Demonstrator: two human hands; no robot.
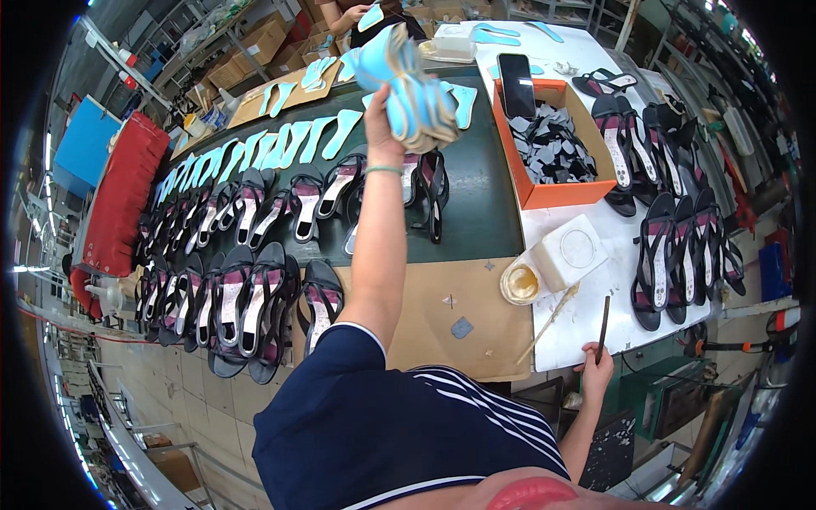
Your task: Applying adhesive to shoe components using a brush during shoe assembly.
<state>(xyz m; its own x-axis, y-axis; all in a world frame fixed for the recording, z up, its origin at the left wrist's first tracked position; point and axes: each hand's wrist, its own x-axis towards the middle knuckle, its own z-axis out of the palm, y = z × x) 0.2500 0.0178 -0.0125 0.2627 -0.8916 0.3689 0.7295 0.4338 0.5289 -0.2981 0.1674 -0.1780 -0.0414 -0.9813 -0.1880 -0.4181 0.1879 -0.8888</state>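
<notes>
My left hand point(380, 127) is stretched out over the dark green table surface point(476, 204), its fingers closed round a thick bundle of light blue insoles point(416, 106). The bundle is smeared by motion. Beneath and to the left, more blue insoles point(293, 143) lie in a row behind black strappy sandals point(306, 204). At the white table's near edge, my right hand point(597, 367) grips a thin dark stick point(604, 327), pointing up; its kind I cannot make out. Near it are a white square container point(571, 252) and an open pot of pale paste point(520, 282).
An orange box point(565, 196) holds grey scraps and has a phone point(516, 85) on its edge. More sandals point(656, 255) stand at the right. A pale stick point(552, 319) lies beside brown board point(408, 293). Across the table, a person's hand point(353, 14) is near another insole.
</notes>
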